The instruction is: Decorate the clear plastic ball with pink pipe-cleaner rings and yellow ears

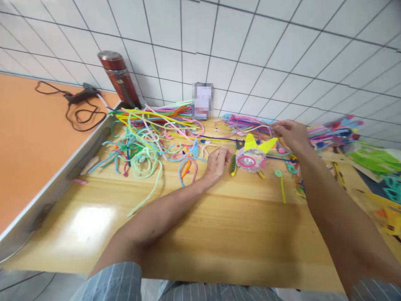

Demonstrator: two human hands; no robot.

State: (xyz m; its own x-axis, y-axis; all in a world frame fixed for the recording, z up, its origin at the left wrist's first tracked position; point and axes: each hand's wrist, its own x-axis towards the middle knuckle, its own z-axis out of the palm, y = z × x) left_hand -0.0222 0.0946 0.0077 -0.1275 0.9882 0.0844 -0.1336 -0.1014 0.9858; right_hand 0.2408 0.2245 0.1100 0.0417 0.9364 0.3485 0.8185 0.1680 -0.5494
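My left hand (217,164) rests on the wooden table with its fingers curled in, and I see nothing in them. Just to its right lie pliers (233,164) with dark green and yellow handles. Beside these stands a round pale craft piece (251,161) with a pink-ringed eye and two yellow pointed ears. Over the back right, my right hand (293,134) has its fingertips pinched together at the end of a bundle of pink, purple and blue pipe cleaners (247,124). What exactly lies between those fingertips is too small to make out.
Loose pipe cleaners (145,156) tangle across the left. A phone (203,101) leans on the tiled wall (244,54) near a red-brown thermos (119,77). A green disc on a yellow stem (281,184) lies right of centre. Green packaging (376,159) sits far right.
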